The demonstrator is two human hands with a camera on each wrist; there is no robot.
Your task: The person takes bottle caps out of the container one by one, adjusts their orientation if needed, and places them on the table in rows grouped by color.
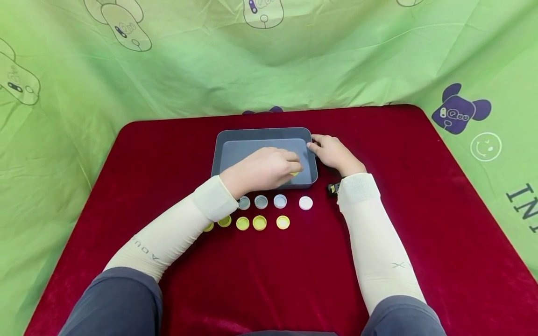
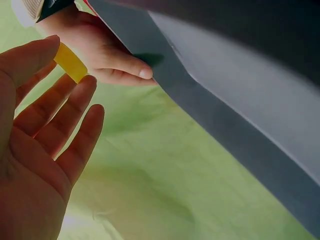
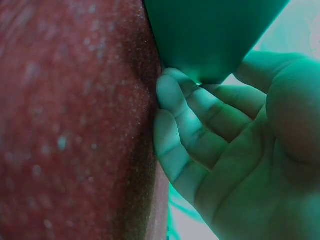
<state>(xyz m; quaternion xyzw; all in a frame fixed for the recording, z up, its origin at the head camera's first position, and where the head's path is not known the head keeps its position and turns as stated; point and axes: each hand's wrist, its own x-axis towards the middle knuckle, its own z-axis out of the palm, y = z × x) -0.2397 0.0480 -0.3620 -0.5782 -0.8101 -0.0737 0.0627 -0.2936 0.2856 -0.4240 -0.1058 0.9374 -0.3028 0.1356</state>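
A grey rectangular tray (image 1: pixel 260 135) lies on the red cloth. Above its near right part is my left hand (image 1: pixel 265 169), pinching a yellow bottle cap (image 2: pixel 71 62) between thumb and fingertips. In the head view only a sliver of that cap shows below the fingers. My right hand (image 1: pixel 336 154) holds the tray's right wall, thumb over the rim and fingers along the outside. The right wrist view shows those fingers (image 3: pixel 172 145) curled low against the wall, close to the cloth.
In front of the tray runs a row of grey caps (image 1: pixel 261 201) with a white cap (image 1: pixel 306 203) at its right end. Nearer me is a row of yellow caps (image 1: pixel 259 223), partly behind my left sleeve. A small black object (image 1: pixel 333 189) sits beside my right cuff.
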